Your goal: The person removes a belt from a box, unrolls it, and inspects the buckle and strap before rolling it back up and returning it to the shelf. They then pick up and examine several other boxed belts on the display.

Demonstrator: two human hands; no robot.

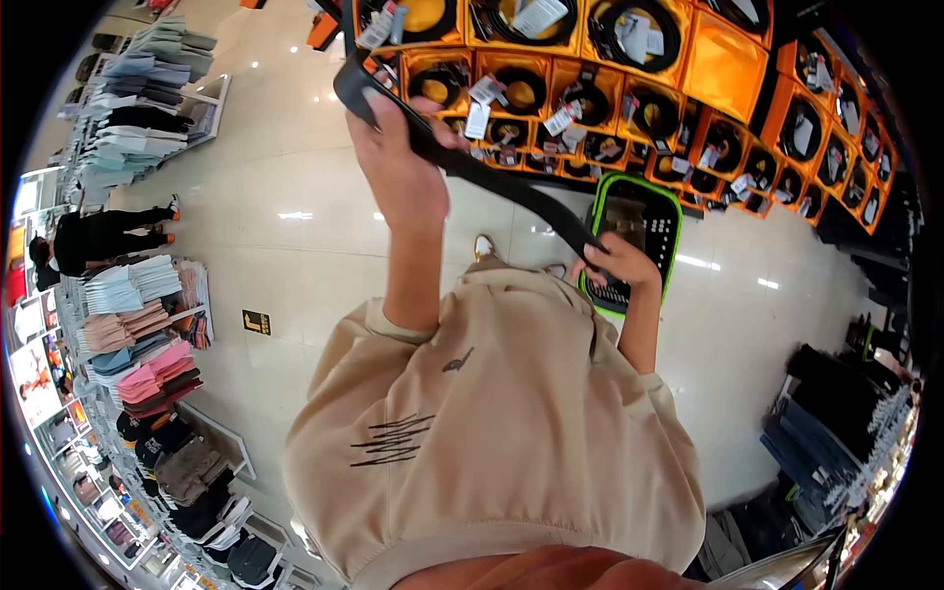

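A black belt [521,190] stretches diagonally between my two hands. Near its buckle end, at the upper left, my left hand [401,175] is closed on the strap, thumb along it. Lower and to the right, my right hand [627,264] pinches the strap's other part, fingers partly hidden. Behind and below the right hand is a black basket with a green rim [677,231]; what lies in it is hard to make out. Beyond the belt, orange compartments [726,71] hold coiled black belts [634,37] with white tags.
Racks of folded and hanging clothes [143,285] line the left side, where a person in black [108,236] stands. Dark clothes and jeans [826,413] hang at the right. A black-and-yellow sign [256,323] marks the tiled floor [295,177].
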